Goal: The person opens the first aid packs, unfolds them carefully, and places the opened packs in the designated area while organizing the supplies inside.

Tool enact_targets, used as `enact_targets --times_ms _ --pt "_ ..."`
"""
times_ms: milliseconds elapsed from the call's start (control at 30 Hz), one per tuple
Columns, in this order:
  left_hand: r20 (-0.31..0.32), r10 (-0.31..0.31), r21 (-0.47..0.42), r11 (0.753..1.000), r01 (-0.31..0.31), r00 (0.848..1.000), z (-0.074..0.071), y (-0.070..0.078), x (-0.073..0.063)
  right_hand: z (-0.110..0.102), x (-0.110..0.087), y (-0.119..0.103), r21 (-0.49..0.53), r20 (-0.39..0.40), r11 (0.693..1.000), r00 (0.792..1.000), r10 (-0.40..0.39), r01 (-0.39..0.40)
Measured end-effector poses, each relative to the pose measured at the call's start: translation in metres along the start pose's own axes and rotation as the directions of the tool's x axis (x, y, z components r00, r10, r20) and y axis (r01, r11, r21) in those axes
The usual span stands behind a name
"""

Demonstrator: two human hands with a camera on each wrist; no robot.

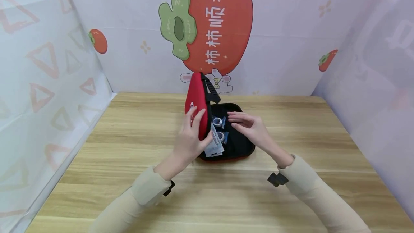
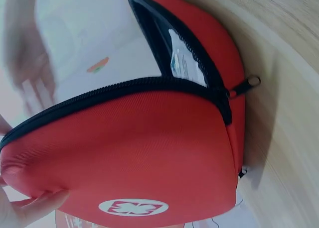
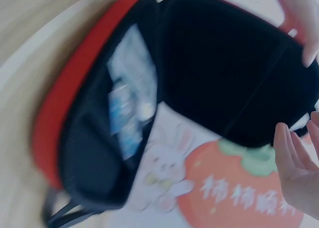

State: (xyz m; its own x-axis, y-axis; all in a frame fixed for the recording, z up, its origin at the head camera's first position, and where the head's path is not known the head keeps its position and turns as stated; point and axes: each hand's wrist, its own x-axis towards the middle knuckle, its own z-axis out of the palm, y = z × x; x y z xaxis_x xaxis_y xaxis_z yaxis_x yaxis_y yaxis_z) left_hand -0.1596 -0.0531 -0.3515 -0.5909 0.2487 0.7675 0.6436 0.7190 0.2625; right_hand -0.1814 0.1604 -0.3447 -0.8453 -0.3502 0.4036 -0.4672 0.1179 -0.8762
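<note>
Red lid (image 1: pixel 196 94) partly hides packets (image 1: pixel 221 137); table (image 1: pixel 139 136) beneath.

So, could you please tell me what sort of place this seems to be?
Probably a small tabletop recording booth: a wood-grain table has cartoon-printed sheets standing on three sides, and small dark devices, perhaps cameras, sit at both wrists.

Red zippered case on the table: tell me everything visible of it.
The red, fabric-looking zippered case sits open on the light wooden table, its lid raised, gripped by the left hand. It has a black zipper edge, black strap, black lining and white oval emblem. Inside lie small clear-and-blue packets and white printed paper.
</note>
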Motion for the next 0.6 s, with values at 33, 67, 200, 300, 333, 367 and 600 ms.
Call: enact_targets --times_ms 33,67,200,300,333,367,600 --pt "-0.005 -0.016 -0.028 0.999 0.016 1.0 -0.003 -0.001 -0.001 -0.003 -0.001 0.005 -0.013 -0.005 1.0 1.0 0.023 -0.023" --pt "-0.011 -0.031 -0.056 0.998 0.03 0.999 -0.006 -0.003 -0.001 -0.007 -0.003 0.011 -0.029 -0.011 0.998 0.999 0.046 -0.047" --pt "-0.028 -0.076 -0.123 0.99 0.072 0.997 -0.017 -0.01 -0.002 -0.022 -0.009 0.034 -0.108 -0.046 0.983 0.988 0.145 -0.149" --pt "-0.032 -0.111 -0.165 0.981 0.104 0.993 -0.027 -0.018 -0.003 -0.031 -0.012 0.048 -0.169 -0.058 0.958 0.973 0.225 -0.232" --pt "-0.028 -0.126 -0.183 0.976 0.119 0.992 -0.031 -0.021 -0.004 -0.034 -0.013 0.052 -0.185 -0.059 0.95 0.968 0.244 -0.251" --pt "-0.022 -0.143 -0.202 0.97 0.136 0.989 -0.034 -0.023 -0.004 -0.036 -0.014 0.057 -0.195 -0.057 0.944 0.964 0.26 -0.266" --pt "0.061 -0.264 -0.331 0.905 0.268 0.963 -0.061 -0.045 -0.011 -0.047 -0.018 0.081 -0.255 -0.038 0.917 0.951 0.307 -0.306"
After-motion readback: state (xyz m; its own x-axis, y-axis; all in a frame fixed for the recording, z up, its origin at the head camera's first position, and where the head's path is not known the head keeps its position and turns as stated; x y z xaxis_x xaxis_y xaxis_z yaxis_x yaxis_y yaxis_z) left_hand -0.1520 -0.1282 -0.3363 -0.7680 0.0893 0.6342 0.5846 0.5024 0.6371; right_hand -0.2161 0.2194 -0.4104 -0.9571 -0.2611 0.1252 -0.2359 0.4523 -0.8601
